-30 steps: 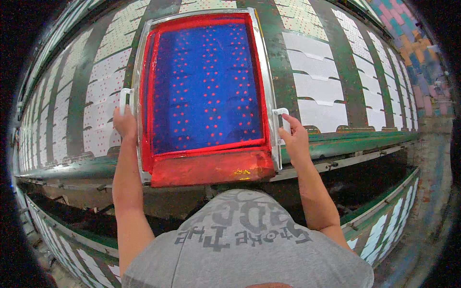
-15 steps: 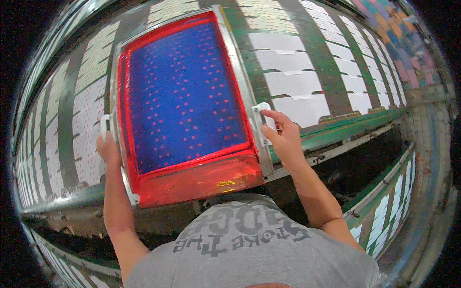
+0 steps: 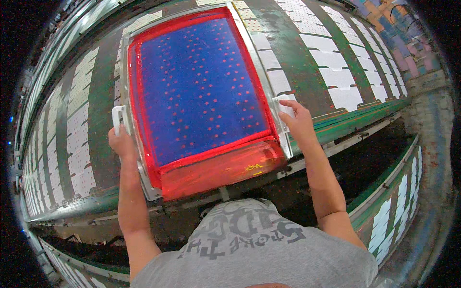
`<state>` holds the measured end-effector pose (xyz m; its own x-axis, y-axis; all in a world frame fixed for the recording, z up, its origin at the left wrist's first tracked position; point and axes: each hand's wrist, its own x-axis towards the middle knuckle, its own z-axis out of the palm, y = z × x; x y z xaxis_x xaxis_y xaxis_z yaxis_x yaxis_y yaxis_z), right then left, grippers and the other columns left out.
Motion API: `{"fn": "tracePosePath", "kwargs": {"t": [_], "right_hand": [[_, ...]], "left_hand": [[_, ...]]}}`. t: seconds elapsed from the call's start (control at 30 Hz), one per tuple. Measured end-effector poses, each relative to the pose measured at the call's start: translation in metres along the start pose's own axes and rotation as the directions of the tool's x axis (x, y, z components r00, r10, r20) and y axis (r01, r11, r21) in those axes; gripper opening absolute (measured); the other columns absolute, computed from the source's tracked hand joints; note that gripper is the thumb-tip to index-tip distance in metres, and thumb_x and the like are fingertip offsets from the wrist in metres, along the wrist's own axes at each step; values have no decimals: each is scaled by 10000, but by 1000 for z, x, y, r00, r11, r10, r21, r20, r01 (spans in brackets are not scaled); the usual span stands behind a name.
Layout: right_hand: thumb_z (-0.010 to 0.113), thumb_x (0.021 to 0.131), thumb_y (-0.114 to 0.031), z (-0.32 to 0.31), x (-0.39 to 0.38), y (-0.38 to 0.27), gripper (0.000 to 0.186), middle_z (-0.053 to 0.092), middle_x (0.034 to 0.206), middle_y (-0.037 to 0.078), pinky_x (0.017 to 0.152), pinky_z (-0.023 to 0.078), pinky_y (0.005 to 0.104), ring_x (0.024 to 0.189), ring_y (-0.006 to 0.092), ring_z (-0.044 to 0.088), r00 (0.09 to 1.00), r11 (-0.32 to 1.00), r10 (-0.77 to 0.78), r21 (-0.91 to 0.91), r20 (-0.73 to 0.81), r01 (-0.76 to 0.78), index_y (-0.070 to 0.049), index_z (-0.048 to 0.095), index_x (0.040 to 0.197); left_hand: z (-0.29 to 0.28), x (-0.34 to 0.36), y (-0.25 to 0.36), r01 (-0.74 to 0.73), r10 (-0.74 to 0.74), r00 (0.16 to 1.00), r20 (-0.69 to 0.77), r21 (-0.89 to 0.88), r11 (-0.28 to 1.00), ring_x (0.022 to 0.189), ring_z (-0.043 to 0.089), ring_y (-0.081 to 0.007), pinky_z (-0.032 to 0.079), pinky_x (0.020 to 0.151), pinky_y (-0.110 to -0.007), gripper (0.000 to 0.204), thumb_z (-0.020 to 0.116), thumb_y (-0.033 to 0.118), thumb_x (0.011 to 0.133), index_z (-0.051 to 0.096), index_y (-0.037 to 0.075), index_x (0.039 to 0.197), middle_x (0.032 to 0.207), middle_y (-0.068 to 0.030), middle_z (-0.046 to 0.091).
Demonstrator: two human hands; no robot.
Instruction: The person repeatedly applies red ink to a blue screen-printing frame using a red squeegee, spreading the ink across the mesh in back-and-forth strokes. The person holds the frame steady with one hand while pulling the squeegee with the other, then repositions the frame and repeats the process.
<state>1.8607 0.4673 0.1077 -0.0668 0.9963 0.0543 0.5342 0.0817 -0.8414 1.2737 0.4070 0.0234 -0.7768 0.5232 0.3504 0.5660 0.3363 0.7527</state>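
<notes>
A framed printing screen (image 3: pixel 201 91) with blue dotted mesh and a red-smeared border lies on the long green table (image 3: pixel 321 101) before me. My left hand (image 3: pixel 121 141) is closed on the white left handle (image 3: pixel 116 115). My right hand (image 3: pixel 298 122) grips the white right handle (image 3: pixel 277 102), its thumb and forefinger against it. Red paint covers the near band (image 3: pixel 221 170) of the frame, with a yellow smear on it.
Rows of white sheets (image 3: pixel 338 81), some with red dots (image 3: pixel 79 149), line the table on both sides of the screen. Another green table (image 3: pixel 389 221) with sheets shows at lower right. Patchy coloured floor (image 3: pixel 401 33) lies beyond the table's right end.
The screen has shifted rightward along the table, now partly over a column of white sheets that was beside it. Both hands have moved with it, still on the handles. The view has tilted.
</notes>
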Motion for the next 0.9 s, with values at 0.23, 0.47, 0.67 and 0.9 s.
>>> {"fn": "tracePosePath", "kwargs": {"t": [0.23, 0.47, 0.67, 0.9], "right_hand": [[804, 892, -141, -92, 22, 72, 400, 772, 1301, 166, 1134, 499, 415, 1267, 315, 704, 995, 993, 91, -68, -36, -94, -25, 770, 1273], [798, 914, -141, -138, 34, 125, 410, 772, 1320, 144, 1148, 485, 399, 1281, 274, 694, 991, 985, 134, 110, 0, -133, -39, 759, 1309], [733, 971, -58, -155, 41, 147, 429, 718, 1340, 92, 1051, 504, 324, 1197, 151, 658, 989, 985, 141, 91, 45, -144, 6, 686, 1392], [775, 922, -98, -164, 37, 150, 433, 751, 1349, 154, 1138, 479, 378, 1282, 248, 678, 974, 951, 214, 213, 71, -224, -1, 726, 1341]], "left_hand": [[60, -91, 80, 109, -106, 993, 44, -62, 992, 896, 704, -295, 539, 845, -444, 252, 728, 195, 1018, 710, -26, 1138, 1009, -165, 740], [84, -144, 128, 139, -135, 990, 38, -109, 984, 852, 669, -229, 535, 792, -421, 196, 727, 169, 1012, 696, -16, 1069, 967, -124, 721], [92, -157, 145, 143, -142, 989, 34, -31, 989, 872, 683, -245, 532, 811, -422, 216, 722, 176, 1019, 690, -29, 1081, 978, -149, 729], [98, -161, 143, 93, -94, 996, 8, 71, 993, 912, 720, -337, 541, 867, -472, 254, 717, 195, 1024, 694, -45, 1104, 1018, -203, 749]]}}
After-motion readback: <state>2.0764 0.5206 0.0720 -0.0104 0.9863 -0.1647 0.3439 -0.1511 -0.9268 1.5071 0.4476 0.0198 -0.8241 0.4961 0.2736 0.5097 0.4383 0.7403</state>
